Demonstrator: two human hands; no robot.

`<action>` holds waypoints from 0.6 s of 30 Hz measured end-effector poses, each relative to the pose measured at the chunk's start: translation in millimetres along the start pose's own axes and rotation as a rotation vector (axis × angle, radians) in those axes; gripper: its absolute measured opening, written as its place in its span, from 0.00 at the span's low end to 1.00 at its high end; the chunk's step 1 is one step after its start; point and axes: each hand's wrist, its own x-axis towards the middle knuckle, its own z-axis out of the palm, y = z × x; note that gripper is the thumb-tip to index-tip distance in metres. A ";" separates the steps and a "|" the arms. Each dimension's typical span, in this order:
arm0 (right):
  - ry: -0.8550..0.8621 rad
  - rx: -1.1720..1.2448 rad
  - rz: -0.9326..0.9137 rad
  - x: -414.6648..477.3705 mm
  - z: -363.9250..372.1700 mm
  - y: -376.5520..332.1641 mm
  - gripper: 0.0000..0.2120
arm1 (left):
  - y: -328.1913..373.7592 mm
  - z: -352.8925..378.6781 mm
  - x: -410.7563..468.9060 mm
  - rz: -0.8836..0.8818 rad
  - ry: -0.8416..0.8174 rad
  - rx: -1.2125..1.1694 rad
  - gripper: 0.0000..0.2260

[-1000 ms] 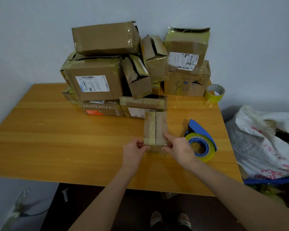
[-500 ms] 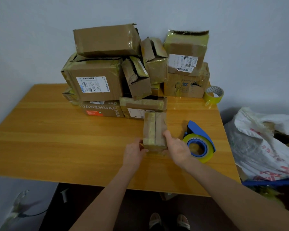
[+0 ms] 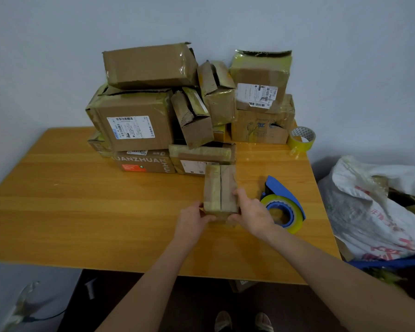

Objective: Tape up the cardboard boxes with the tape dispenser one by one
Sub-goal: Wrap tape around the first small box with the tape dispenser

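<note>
Fingers of the left hand (image 3: 192, 218) and right hand (image 3: 252, 213) curled round the small brown cardboard box (image 3: 219, 185) on the orange wooden table (image 3: 82, 212), seemingly squaring its centre seam for the blue tape dispenser (image 3: 282, 189) lying just beside it.

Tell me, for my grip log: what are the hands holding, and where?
The left hand and right hand grip the small cardboard box by its near end, one each side.

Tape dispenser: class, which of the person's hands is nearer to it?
Right. The right hand grips the right side of the small box, close beside the tape dispenser; the left hand grips its left side, across the box from the dispenser.
</note>
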 end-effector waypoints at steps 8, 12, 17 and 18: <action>0.015 0.356 0.224 6.3 4.5 2.6 0.29 | 9.1 10.4 0.5 -0.041 0.046 -0.152 0.25; 0.069 0.367 0.251 11.7 12.9 0.3 0.23 | 9.6 14.9 3.5 -0.118 0.045 -0.147 0.22; 0.023 0.280 0.199 12.5 6.8 0.2 0.17 | 6.2 12.6 11.6 -0.126 0.048 -0.148 0.19; 0.020 0.272 0.198 12.3 6.3 0.6 0.18 | 5.7 11.4 11.8 -0.114 0.040 -0.109 0.20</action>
